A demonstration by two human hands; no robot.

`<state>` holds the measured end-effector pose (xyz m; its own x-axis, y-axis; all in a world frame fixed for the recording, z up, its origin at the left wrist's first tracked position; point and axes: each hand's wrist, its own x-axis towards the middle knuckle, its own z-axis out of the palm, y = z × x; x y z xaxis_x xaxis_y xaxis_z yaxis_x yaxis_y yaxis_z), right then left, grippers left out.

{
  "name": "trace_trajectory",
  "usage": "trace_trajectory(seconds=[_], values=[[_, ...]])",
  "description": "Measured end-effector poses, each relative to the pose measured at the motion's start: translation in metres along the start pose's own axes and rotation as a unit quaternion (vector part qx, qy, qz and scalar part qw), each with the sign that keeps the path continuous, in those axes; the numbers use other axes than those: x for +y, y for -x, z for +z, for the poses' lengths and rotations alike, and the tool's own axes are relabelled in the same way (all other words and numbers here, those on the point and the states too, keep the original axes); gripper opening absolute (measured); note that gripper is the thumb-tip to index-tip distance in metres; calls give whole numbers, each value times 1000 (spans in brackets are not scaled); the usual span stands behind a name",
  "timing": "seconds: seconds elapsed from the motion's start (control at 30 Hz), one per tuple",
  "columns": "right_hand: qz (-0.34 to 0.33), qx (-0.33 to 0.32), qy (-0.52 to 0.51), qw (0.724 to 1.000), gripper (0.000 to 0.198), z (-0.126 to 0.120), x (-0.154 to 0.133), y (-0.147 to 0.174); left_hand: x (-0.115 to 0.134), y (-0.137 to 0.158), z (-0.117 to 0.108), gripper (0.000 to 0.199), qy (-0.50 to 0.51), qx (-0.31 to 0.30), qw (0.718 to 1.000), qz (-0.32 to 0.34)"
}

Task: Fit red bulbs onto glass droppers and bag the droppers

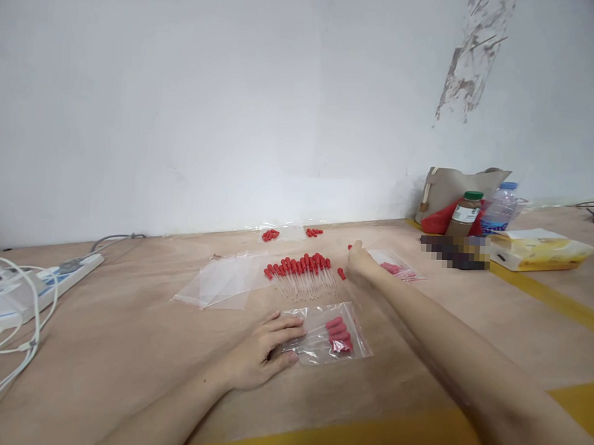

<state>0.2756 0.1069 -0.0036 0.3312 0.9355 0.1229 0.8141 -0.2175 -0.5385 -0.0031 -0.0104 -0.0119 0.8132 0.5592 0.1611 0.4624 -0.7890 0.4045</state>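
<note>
My left hand (263,351) lies flat with its fingers apart on the edge of a clear zip bag (312,353). Inside that bag are several droppers with red bulbs (339,334). Farther off, my right hand (360,260) is closed, and a small red bulb of a dropper (350,247) shows at its fingers; the rest of it is hidden. Just left of this hand lies a single dropper (341,274). A row of red-bulbed glass droppers (300,267) is spread beyond the bag. Another bag of droppers (395,268) rests right of my right hand.
Flat clear bags (217,281) lie to the left. Small groups of red bulbs (270,235) sit near the wall. At far left is a power strip (71,279) with white cables. A bag (454,189), a green-capped bottle (465,215) and a tissue pack (539,252) stand at right.
</note>
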Motion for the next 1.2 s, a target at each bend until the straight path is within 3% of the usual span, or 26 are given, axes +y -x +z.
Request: trace_trajectory(seconds=[0.07, 0.13, 0.23, 0.33, 0.73, 0.87, 0.97, 1.07, 1.2], values=[[-17, 10, -34, 999, 72, -11, 6, 12, -1, 0, 1, 40, 0, 3, 1000, 3], [-32, 18, -132, 991, 70, -20, 19, 27, -2, 0, 2, 40, -4, 5, 1000, 5], [-58, 39, -326, 943, 63, -24, 41, 50, -2, 0, 2, 40, -12, 1, 1000, -1], [-68, 53, -418, 904, 53, -17, 59, 68, 0, 0, 1, 40, -19, -8, 1000, -11], [-36, -21, -516, 856, 40, 7, 55, 93, 1, -1, 1, 41, -28, -16, 999, -14], [3, 5, -584, 812, 28, 5, 53, 95, -2, -1, 2, 41, -24, -12, 1000, -12], [48, -22, -623, 780, 19, 0, 49, 100, -3, -1, 3, 41, -26, -12, 1000, -13], [67, -67, -624, 776, 15, -3, 45, 105, -2, -1, 3, 41, -26, -9, 1000, -10], [56, -76, -616, 782, 13, -5, 45, 109, 0, -1, 3, 40, -25, -4, 1000, -11]])
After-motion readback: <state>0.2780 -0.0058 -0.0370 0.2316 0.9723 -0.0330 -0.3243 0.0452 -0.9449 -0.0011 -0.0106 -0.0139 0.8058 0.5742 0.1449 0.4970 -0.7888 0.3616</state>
